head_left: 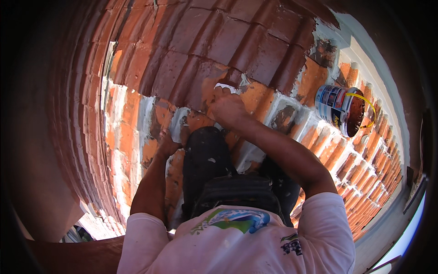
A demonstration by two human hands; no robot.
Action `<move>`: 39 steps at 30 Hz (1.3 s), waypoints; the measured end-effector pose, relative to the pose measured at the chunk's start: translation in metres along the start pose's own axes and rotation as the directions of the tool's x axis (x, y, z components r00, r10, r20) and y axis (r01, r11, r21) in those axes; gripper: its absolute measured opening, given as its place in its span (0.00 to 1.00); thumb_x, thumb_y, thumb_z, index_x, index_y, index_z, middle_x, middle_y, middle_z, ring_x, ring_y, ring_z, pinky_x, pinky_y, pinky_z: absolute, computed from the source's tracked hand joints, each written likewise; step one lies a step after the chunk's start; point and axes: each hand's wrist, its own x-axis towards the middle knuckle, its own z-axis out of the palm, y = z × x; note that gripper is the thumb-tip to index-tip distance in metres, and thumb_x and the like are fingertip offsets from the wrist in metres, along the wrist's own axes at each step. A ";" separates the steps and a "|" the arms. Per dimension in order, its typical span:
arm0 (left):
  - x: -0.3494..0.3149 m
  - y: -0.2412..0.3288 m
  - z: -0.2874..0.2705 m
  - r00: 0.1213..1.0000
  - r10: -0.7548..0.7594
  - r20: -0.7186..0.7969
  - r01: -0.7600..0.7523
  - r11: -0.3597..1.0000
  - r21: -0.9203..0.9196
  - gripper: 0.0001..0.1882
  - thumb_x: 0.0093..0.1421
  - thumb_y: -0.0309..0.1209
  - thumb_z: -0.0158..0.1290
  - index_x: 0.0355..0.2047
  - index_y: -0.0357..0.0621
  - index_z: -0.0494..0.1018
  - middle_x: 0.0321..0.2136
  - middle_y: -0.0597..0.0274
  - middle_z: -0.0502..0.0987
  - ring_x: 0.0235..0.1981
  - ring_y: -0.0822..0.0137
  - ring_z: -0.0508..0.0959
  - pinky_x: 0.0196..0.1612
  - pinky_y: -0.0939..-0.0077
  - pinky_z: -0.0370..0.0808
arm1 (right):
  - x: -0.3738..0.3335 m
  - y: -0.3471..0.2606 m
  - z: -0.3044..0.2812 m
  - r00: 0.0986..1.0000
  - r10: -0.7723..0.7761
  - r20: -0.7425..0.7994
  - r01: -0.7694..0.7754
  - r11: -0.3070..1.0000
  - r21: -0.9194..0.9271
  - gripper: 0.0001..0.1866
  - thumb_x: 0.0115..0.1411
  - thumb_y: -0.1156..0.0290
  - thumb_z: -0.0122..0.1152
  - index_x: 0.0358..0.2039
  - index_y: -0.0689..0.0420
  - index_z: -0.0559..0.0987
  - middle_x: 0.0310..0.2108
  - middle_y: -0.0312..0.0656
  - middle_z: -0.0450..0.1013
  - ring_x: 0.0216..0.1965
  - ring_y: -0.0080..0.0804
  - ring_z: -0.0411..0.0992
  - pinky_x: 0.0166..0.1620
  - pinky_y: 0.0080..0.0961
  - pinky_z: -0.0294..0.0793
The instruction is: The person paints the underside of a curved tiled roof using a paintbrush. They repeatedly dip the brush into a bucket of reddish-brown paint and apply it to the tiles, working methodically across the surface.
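My right hand (226,108) is closed around a wide paintbrush (226,86). Its bristles, dark with brown-red paint, press on a roof tile at the edge of the painted area (223,41). Much of the handle is hidden in my fist. Beside my knee, my left hand (169,143) rests on the unpainted tiles, thumb apart from the fingers and nothing visible in it. Bare orange tiles (258,98) with whitish-grey streaks lie around and below the brush.
To the right, a paint bucket (331,107) with a yellow handle leans on the sloping tiles, brown-red paint inside. A pale wall edge (369,59) borders the roof there. My dark-clad knee (207,146) rests just below the brush. More ridged tiles run down the left side.
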 end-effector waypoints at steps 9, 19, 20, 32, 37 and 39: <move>-0.003 -0.001 -0.007 0.999 0.048 0.011 -0.046 0.994 -0.097 0.79 0.50 0.46 0.78 0.78 0.22 0.29 0.78 0.17 0.38 0.82 0.32 0.42 0.82 0.56 0.52 | 0.015 -0.012 0.001 1.000 0.017 -0.022 -0.016 0.999 0.031 0.15 0.57 0.69 0.69 0.43 0.61 0.89 0.44 0.52 0.77 0.46 0.47 0.82 0.45 0.37 0.87; -0.004 0.002 -0.010 0.996 0.079 -0.031 -0.079 0.997 -0.008 0.70 0.50 0.44 0.78 0.76 0.21 0.42 0.74 0.17 0.51 0.79 0.30 0.52 0.80 0.53 0.57 | 0.064 -0.007 0.024 0.999 0.038 -0.018 -0.037 0.999 0.002 0.19 0.58 0.66 0.69 0.47 0.64 0.88 0.48 0.52 0.78 0.52 0.47 0.80 0.45 0.39 0.87; -0.005 0.000 -0.008 0.997 0.064 -0.031 -0.065 0.998 -0.025 0.69 0.50 0.44 0.78 0.76 0.20 0.43 0.74 0.17 0.51 0.79 0.30 0.52 0.80 0.53 0.57 | 0.066 -0.004 0.028 0.988 0.087 -0.129 -0.087 0.996 0.006 0.21 0.56 0.67 0.72 0.47 0.65 0.87 0.47 0.52 0.78 0.51 0.47 0.81 0.45 0.39 0.87; -0.013 0.011 -0.013 0.998 0.051 0.038 -0.051 0.998 -0.021 0.75 0.54 0.45 0.76 0.78 0.19 0.30 0.76 0.07 0.36 0.82 0.27 0.42 0.81 0.55 0.53 | 0.070 -0.009 0.044 0.963 0.071 -0.261 -0.056 0.996 0.065 0.19 0.55 0.70 0.70 0.46 0.66 0.86 0.44 0.54 0.77 0.48 0.48 0.81 0.44 0.39 0.87; -0.012 0.009 -0.009 0.999 0.029 -0.023 -0.029 1.000 -0.004 0.71 0.53 0.44 0.77 0.79 0.22 0.39 0.79 0.22 0.46 0.82 0.34 0.45 0.82 0.56 0.53 | 0.069 -0.008 0.041 0.929 0.131 -0.346 -0.162 0.985 -0.062 0.18 0.54 0.69 0.70 0.43 0.66 0.85 0.41 0.53 0.78 0.45 0.48 0.83 0.47 0.39 0.87; -0.008 0.006 -0.008 0.999 0.046 -0.016 -0.046 0.999 0.012 0.72 0.53 0.43 0.76 0.78 0.20 0.37 0.78 0.19 0.45 0.82 0.32 0.46 0.82 0.55 0.54 | 0.068 -0.012 0.043 0.975 0.028 -0.222 -0.029 1.000 0.001 0.17 0.54 0.67 0.70 0.42 0.65 0.84 0.41 0.54 0.78 0.45 0.50 0.84 0.48 0.42 0.87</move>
